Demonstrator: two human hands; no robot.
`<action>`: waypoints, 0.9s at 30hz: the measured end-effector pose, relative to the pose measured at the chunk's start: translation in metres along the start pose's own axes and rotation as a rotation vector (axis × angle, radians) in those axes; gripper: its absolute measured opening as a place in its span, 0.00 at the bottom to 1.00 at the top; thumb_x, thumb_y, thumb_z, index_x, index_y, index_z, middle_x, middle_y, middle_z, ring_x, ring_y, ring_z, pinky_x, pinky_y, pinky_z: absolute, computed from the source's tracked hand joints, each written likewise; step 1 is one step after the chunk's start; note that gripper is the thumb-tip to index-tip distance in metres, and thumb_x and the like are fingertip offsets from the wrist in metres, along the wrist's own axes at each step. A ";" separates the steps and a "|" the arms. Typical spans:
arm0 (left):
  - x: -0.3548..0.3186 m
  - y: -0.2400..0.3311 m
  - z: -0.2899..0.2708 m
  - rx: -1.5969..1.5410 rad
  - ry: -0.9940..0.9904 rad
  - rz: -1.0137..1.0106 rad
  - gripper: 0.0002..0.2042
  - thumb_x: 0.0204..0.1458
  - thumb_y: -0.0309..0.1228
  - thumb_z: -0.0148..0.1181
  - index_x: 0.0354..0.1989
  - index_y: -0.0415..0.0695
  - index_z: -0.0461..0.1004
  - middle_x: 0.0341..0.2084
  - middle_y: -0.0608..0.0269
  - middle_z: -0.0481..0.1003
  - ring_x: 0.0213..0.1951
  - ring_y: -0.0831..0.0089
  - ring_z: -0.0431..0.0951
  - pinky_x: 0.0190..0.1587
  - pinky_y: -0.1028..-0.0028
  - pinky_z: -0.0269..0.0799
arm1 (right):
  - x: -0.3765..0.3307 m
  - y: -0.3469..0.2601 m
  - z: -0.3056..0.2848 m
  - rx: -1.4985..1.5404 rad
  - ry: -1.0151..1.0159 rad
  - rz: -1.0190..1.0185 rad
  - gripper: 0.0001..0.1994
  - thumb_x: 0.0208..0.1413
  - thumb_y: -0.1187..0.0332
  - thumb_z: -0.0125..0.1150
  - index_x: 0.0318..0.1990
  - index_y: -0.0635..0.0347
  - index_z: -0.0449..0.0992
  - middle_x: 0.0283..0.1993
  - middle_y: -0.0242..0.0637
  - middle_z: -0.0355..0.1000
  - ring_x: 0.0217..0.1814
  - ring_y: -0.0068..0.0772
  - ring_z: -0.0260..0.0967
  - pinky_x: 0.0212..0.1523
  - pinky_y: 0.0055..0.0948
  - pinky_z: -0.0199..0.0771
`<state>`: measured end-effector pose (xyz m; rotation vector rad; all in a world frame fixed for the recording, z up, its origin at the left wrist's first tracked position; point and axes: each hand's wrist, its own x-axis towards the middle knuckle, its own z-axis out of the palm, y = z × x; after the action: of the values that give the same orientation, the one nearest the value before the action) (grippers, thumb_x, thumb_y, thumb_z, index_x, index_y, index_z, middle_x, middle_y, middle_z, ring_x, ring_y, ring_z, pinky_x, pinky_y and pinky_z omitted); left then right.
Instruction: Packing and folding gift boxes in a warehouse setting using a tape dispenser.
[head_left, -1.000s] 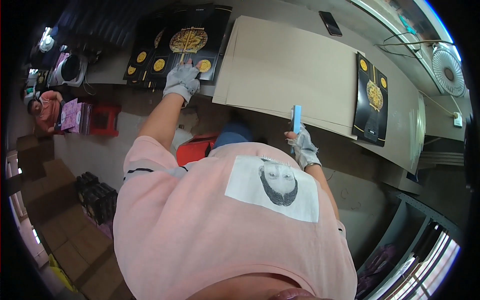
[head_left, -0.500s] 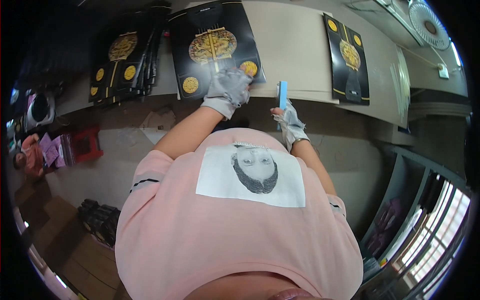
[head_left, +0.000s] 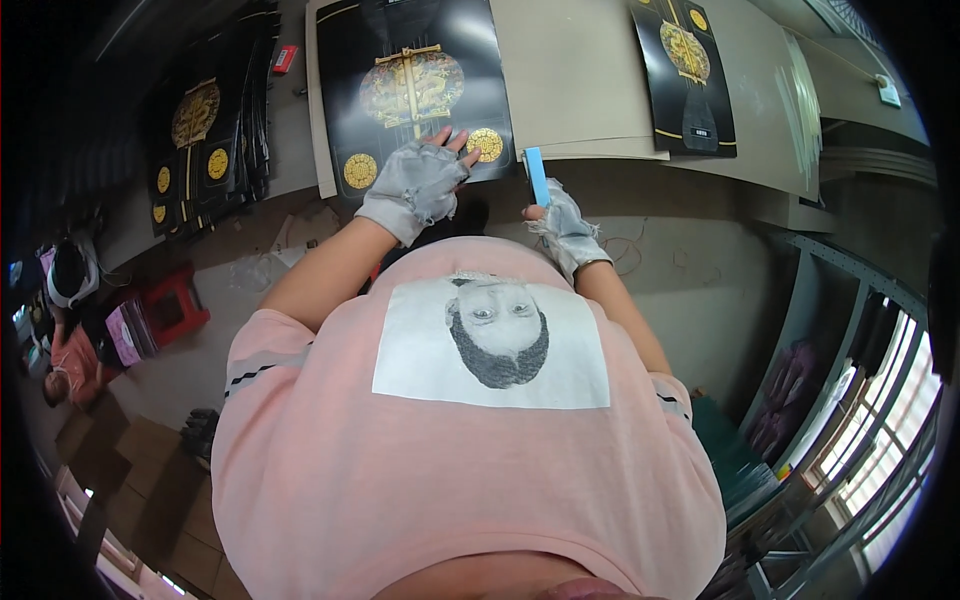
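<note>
A glossy black printed sheet [head_left: 412, 90] with a large ornate medallion and small gold discs lies on pale board in front of me. My left hand [head_left: 415, 187], in a grey fingerless glove, rests on its near edge with the fingers stretched out flat, between the two lower gold discs. Just right of the sheet, my right hand [head_left: 566, 230], gloved the same way, is closed around a slim blue bar-shaped tool [head_left: 538, 177] held upright. A dark strip runs along the tool's left side; its exact kind is unclear.
Stacked black printed sheets [head_left: 195, 130] stand at the left, with a small red box [head_left: 286, 60] beside them. Another black sheet [head_left: 688, 80] lies on the pale boards [head_left: 570, 80] at right. A red stool [head_left: 175, 308] and another person [head_left: 75, 365] are at far left.
The view has shifted, so the table sits higher. My left hand's fingers, bent before, now extend over the sheet. The blue tool stays in my right hand and leans slightly left.
</note>
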<state>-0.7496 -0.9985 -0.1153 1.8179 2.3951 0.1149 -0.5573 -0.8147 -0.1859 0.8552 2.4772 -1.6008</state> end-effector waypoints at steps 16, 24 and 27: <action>0.025 0.016 0.012 -0.072 0.180 -0.022 0.21 0.51 0.35 0.51 0.55 0.53 0.65 0.57 0.57 0.63 0.59 0.62 0.62 0.57 0.67 0.60 | -0.003 -0.008 0.004 0.179 -0.015 -0.032 0.22 0.38 0.63 0.61 0.42 0.64 0.70 0.36 0.44 0.67 0.39 0.43 0.66 0.41 0.33 0.66; 0.026 0.014 0.012 -0.081 0.163 -0.020 0.21 0.50 0.36 0.52 0.55 0.52 0.65 0.57 0.57 0.62 0.60 0.63 0.61 0.57 0.67 0.59 | 0.009 -0.028 0.004 0.109 -0.041 -0.008 0.16 0.40 0.62 0.62 0.35 0.64 0.72 0.31 0.44 0.69 0.35 0.44 0.66 0.37 0.35 0.65; 0.026 0.011 0.013 -0.075 0.105 -0.037 0.22 0.50 0.37 0.52 0.56 0.52 0.65 0.58 0.59 0.61 0.60 0.63 0.60 0.58 0.67 0.58 | 0.011 -0.024 0.005 0.073 -0.030 -0.027 0.14 0.40 0.65 0.62 0.33 0.64 0.71 0.29 0.41 0.67 0.31 0.39 0.64 0.35 0.33 0.64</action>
<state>-0.7439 -0.9704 -0.1282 1.7762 2.4569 0.2991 -0.5794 -0.8220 -0.1723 0.8039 2.4344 -1.7095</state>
